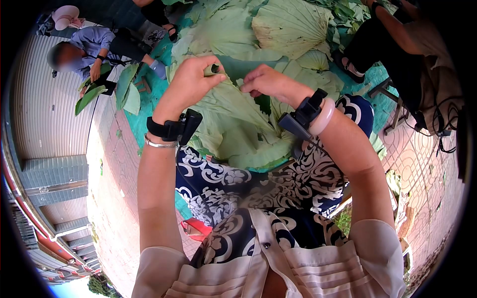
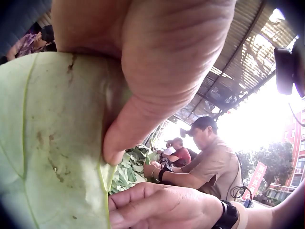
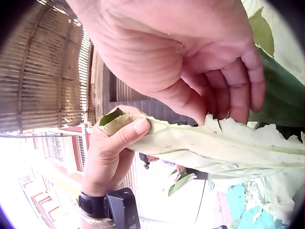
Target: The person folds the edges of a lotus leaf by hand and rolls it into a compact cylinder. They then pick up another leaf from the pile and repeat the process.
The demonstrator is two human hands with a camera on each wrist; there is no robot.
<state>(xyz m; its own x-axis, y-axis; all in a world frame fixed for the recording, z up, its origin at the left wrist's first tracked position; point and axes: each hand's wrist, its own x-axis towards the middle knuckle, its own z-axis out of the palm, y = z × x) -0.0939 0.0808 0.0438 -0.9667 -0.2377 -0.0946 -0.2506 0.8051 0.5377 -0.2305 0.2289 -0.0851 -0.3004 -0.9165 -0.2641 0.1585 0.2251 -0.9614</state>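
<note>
The leaf [image 1: 233, 111] lies over the person's lap, with its far edge lifted between the two hands. On the left, the left hand [image 1: 189, 82] pinches a tight rolled or folded corner of that edge between thumb and forefinger. In the right wrist view the thumb lies flat on the pale underside. The right hand [image 1: 266, 82] is just to the right, close to the left one, with bent fingers touching the same edge. I cannot tell whether its thumb closes on the leaf or the fingers only rest there.

The edge by the right hand looks ragged and split, so I judge the fold will go best with a firm left pinch and a gentle, even feed from the right hand. A sideways tug would likely tear it further.

Beyond the lap, a pile [image 1: 288, 25] of more leaves lies on a teal sheet [image 1: 370, 74]. Other people sit at the far left and far right.

The inside of the pinched corner is hidden by the fingers. The forearms and wrist cameras cover the near part of the leaf. The left wrist view is mostly palm and leaf, too close to read. The pile runs out of frame.
</note>
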